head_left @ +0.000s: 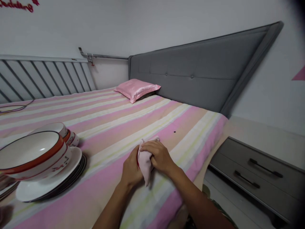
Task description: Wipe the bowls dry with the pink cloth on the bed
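A pale pink cloth [145,162] is bunched between my two hands, low over the striped bed. My right hand [160,156] is closed on the cloth from above and the right, fingers curled over its top. My left hand [132,167] wraps around the other side, gripping a red-edged item [138,160] that the cloth mostly covers. Only a thin red strip of it shows, so I cannot tell its exact kind. One corner of the cloth hangs down between my wrists.
At left on the striped bedspread [105,127], a large red-rimmed bowl [35,159] sits on stacked plates [73,165], with smaller bowls [71,138] behind. A pink pillow [138,89] lies by the grey headboard [190,70]. A grey drawer cabinet [257,175] stands right of the bed.
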Demonstrator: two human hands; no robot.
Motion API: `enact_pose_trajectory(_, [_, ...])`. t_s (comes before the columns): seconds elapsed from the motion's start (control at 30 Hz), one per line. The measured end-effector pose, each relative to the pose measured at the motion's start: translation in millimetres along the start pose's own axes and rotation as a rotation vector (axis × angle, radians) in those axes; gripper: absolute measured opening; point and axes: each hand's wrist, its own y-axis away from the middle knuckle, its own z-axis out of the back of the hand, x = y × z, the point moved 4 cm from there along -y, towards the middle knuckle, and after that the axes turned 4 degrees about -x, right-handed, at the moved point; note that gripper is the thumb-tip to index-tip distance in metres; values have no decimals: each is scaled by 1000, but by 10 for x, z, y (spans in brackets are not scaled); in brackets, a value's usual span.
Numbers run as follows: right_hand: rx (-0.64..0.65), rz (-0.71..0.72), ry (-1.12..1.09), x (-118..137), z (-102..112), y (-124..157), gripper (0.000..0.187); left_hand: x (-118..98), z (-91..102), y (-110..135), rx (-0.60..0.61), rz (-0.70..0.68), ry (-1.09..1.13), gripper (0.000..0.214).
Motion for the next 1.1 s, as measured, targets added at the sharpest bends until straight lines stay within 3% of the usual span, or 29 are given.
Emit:
enact_pose_trajectory(0.1, [14, 19, 62, -35, 13, 7, 57, -50, -7, 5, 21, 12, 34, 74])
enact_pose_trajectory(0.27, [42, -74, 12, -138, 11, 36, 64, -31, 19, -11, 41, 128, 126, 74])
enact_pose_trajectory(0.47, [33, -180, -6, -277, 30, 69, 71, 45, 57, -35, 147, 80, 81, 77])
enact_pose_trajectory(0.67, [22, -316, -56, -490, 1, 122, 77, 129, 72, -72, 178, 84, 241, 73])
enact_pose_trajectory(0.83, [-58, -414, -178, -666, -123, 176, 66, 235, 37, -117, 114, 121, 356, 64])
enact_pose_trajectory(0.97, [-124, -497, -211, -768, -187, 205, 57, 323, -8, -100, 17, 246, 476, 59])
enact_pose_trajectory(1.1, [-158, -543, -187, -782, -183, 213, 45, 373, -106, -28, 5, 413, 682, 61])
